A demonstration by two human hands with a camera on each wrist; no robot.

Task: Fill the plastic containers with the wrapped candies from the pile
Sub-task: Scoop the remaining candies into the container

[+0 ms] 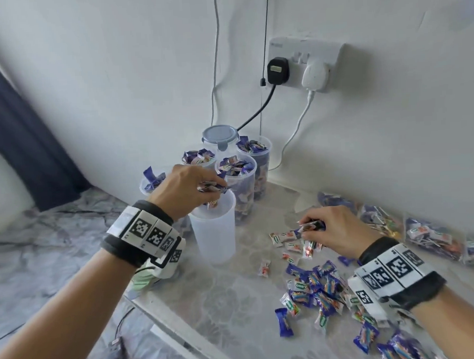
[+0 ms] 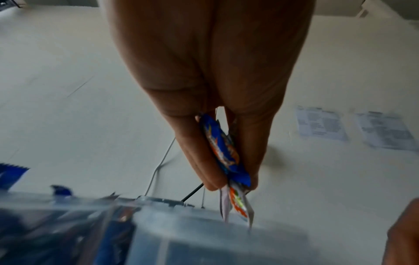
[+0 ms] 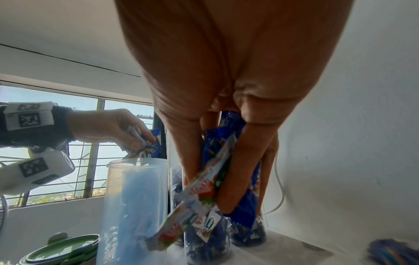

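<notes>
Big picture first: the table (image 1: pixel 231 311) carries it all, with a cluster of tall plastic containers (image 1: pixel 237 179) toward its far edge by the wall, four heaped with candies and one behind them wearing a blue-grey lid (image 1: pixel 219 135). In front of that cluster stands the empty container (image 1: pixel 215 230), and that is the one in play. The left hand (image 1: pixel 184 190) hangs right over its mouth, fingers pinched round a small bunch of wrapped candies (image 2: pixel 223 148) whose wrapper tails dangle just inside the rim. The right hand (image 1: pixel 334 230) is down on the loose pile (image 1: pixel 318 293) toward the table's right side, fingers curled round a fresh clutch of candies (image 3: pixel 217 172). These will handle light and crinkly, I'd judge: glossy wrappers, a little slippery, nothing fragile, so a gathered fingertip pinch across the bodies looks safer than trusting the twisted ends. The empty container seems light and tall, easy to tip with a nudge at the rim. Around it: the full containers crowd close behind, sealed candy bags (image 1: pixel 436 240) line the table's right edge against the wall, green lids (image 3: pixel 63 251) sit low at the near-left edge, and a white cable (image 1: pixel 296 132) and a black one (image 1: pixel 259 111) trail down from the socket behind the cluster.
</notes>
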